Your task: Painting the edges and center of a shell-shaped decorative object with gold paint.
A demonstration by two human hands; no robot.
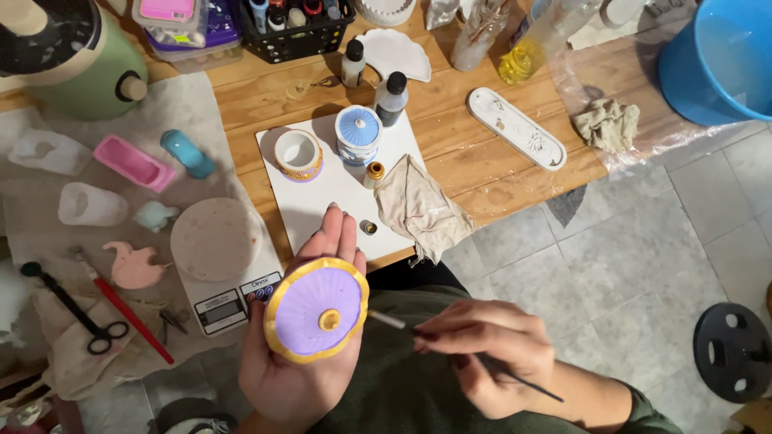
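My left hand [301,354] cradled the light, brittle-looking lilac lid [316,309] from beneath; right-hand fingers [458,329] pinched the thin brush [482,362] at three o'clock.

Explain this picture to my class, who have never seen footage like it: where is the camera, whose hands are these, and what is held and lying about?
The single picture comes from a camera worn on a person's head, looking down at their own hands. The left hand holds a round purple lid with a gold rim, resting in the palm. The right hand grips a thin paintbrush, its tip near the lid's gold knob. On the wooden table lie a white board with a small pot, a blue lidded jar and a cloth. A kitchen scale, scissors and pastel moulds sit to the left.
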